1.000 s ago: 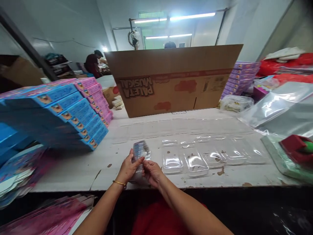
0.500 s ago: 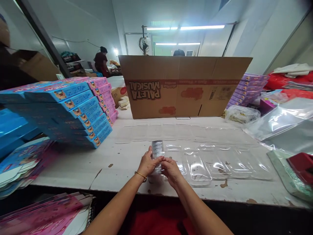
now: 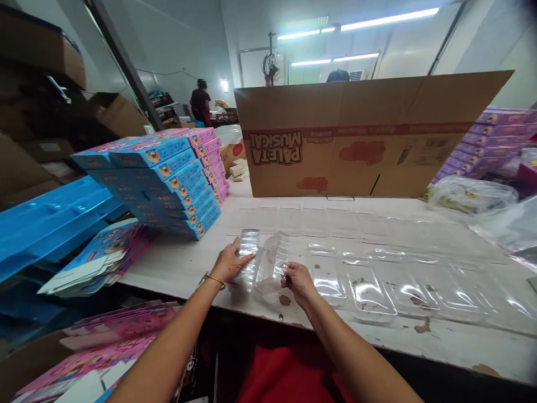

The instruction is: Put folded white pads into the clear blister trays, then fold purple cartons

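A tight stack of nested clear plastic trays (image 3: 249,244) stands on the table, and my left hand (image 3: 229,262) grips its near left side, thumb laid across it. My right hand (image 3: 298,281) pinches the edge of a single clear plastic tray (image 3: 268,263), which is tilted up beside the stack and apart from it. To the right, several clear trays (image 3: 371,291) lie side by side in a near row. Behind them runs a fainter row of flat clear trays (image 3: 344,218).
A large cardboard box (image 3: 327,170) stands across the back. Stacked blue and pink boxes (image 3: 168,173) rise at left, above printed card sleeves (image 3: 98,257). Purple boxes (image 3: 482,140) and a plastic bag (image 3: 470,196) sit at far right. A person (image 3: 200,105) stands in the background.
One clear tray has come off the stack in my right hand. The stack has shifted left with my left hand, and the view has turned left.
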The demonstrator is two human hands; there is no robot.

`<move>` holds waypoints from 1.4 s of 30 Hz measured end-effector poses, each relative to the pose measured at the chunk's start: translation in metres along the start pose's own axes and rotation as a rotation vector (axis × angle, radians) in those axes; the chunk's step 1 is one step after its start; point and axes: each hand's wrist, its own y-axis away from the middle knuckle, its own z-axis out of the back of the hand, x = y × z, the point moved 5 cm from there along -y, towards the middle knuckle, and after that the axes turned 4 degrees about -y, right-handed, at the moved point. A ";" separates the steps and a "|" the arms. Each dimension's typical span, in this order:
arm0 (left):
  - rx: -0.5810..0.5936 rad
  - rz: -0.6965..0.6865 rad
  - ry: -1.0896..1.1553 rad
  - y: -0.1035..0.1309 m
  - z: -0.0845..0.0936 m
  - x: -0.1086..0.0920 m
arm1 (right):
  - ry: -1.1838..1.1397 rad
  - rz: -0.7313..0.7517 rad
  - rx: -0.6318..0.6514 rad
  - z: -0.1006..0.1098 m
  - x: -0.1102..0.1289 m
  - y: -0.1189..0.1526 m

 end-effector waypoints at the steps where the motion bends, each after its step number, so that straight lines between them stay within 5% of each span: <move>1: -0.007 0.014 -0.022 -0.003 0.006 0.009 | 0.002 0.000 -0.002 0.004 0.003 0.001; 5: -0.023 0.075 -0.102 -0.013 0.026 0.037 | 0.022 0.014 0.037 0.002 0.007 0.007; 9: -0.032 0.088 -0.142 -0.007 0.028 0.035 | 0.046 0.044 0.075 -0.009 0.004 0.015; 16: -0.164 -0.030 -0.112 0.030 0.014 -0.020 | 0.125 0.119 0.073 -0.016 0.006 0.018; 24: -0.018 -0.173 0.008 0.054 -0.039 -0.071 | 0.148 0.151 0.109 -0.031 -0.012 0.014; 27: -0.039 -0.141 -0.015 0.046 -0.044 -0.069 | 0.173 0.148 0.078 -0.024 -0.015 0.012; 35: -0.123 -0.042 -0.098 0.010 -0.017 -0.042 | 0.401 0.087 -0.069 0.031 0.015 0.007; 37: -0.129 -0.042 -0.106 0.009 -0.017 -0.042 | 0.534 0.181 -0.134 0.040 0.028 0.015; 39: -0.139 -0.038 -0.104 0.009 -0.018 -0.044 | 0.842 0.425 -0.168 0.033 0.042 0.027; 42: -0.152 -0.020 -0.081 0.010 -0.015 -0.044 | 1.415 0.750 -0.010 0.002 0.034 0.043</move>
